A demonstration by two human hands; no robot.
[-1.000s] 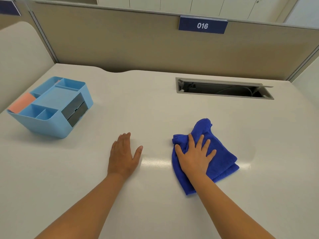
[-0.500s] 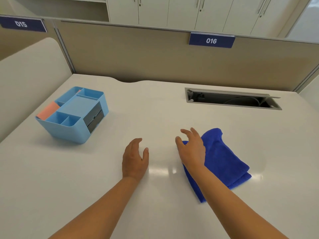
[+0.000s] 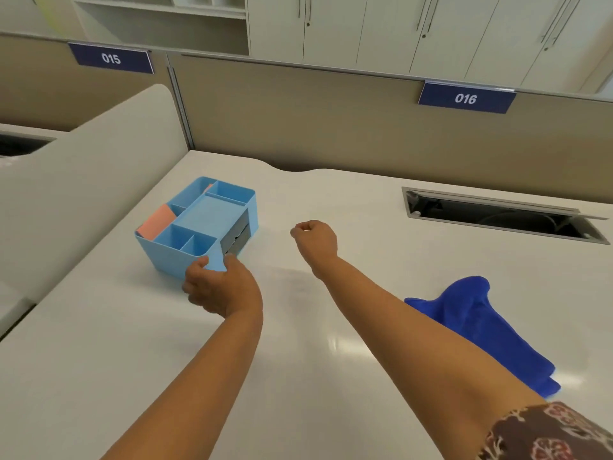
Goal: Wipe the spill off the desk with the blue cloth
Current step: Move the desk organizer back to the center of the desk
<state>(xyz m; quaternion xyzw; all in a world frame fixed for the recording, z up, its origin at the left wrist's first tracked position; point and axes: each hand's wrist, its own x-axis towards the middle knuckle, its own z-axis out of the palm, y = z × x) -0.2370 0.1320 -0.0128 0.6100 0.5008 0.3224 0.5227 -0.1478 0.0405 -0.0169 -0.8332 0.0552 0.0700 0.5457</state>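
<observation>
Blue cloth (image 3: 481, 330) lies crumpled on the desk (image 3: 331, 393), untouched. Left hand (image 3: 215, 287) grips the blue organizer's (image 3: 202, 227) near corner; right hand (image 3: 315, 240) hovers fisted, bare desk around it.

A dark blue sign (image 3: 111, 58) reading "015" sits on the partition at upper left; a matching sign (image 3: 466, 98) at upper right reads "016".

Beige partition panels (image 3: 298, 127) bearing navy number plates (image 3: 466, 98) stand before pale cabinets (image 3: 398, 31) and open shelving (image 3: 159, 24).
</observation>
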